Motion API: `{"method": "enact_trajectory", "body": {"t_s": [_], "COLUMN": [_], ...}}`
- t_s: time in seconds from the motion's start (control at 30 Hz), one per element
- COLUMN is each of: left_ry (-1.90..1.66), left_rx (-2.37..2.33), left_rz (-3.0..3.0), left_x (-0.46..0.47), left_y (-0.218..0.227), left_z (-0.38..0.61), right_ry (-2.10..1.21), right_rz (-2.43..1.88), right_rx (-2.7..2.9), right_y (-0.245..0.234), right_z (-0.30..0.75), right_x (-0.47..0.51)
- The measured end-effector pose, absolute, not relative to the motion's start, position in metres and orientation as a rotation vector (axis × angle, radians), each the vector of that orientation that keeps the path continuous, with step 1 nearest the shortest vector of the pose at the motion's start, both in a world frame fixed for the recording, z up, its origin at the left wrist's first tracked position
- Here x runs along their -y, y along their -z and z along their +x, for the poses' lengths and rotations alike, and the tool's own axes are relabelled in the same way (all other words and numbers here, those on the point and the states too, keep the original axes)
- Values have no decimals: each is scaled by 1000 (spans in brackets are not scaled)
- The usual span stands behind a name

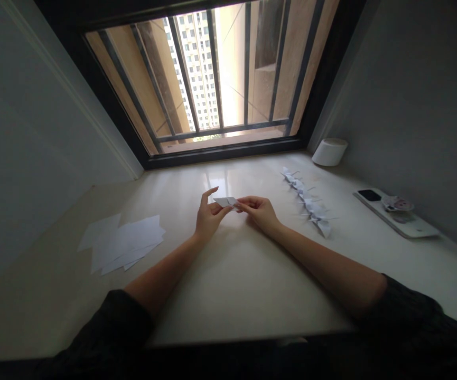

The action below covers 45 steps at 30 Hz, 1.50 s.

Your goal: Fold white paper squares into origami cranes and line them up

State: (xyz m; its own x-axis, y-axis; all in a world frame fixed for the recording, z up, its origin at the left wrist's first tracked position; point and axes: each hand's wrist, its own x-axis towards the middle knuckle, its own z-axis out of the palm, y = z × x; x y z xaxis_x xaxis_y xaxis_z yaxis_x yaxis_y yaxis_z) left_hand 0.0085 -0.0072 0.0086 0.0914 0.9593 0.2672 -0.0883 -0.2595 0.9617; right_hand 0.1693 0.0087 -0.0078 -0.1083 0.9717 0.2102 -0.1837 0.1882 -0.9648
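Note:
Between my two hands, just above the middle of the white counter, is a small folded piece of white paper (225,201). My left hand (208,216) pinches its lower edge with the thumb, while the index finger sticks up and away. From the other side, my right hand (259,210) grips the right end of the paper between thumb and bent fingers. The fingertips hide part of the folds. Right of my hands, a row of several folded paper cranes (306,200) runs along the counter.
Loose white paper sheets (129,243) lie overlapped at the left. On the right rest a white phone (394,214) with a round grip on its back and a white cylindrical object (329,152). A barred window (228,153) borders the counter (244,295) at the back.

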Motion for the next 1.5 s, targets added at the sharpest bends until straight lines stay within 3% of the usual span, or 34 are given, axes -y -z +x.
{"method": "enact_trajectory", "body": {"t_s": [0.3, 0.8, 1.5], "left_ry": [-1254, -1428, -1402], "left_rx": [-1070, -1075, -1020], "left_rz": [1330, 1191, 1262], "left_x": [-4, -4, -3], "left_y": [-1, -2, -2], "left_z": [3, 4, 3], "right_ry": [-903, -892, -853], "right_rz": [-988, -984, -981], "right_rx": [1519, 1643, 1617], "right_y": [9, 6, 6], "right_z": [171, 175, 172], "right_x": [-5, -4, -4]}}
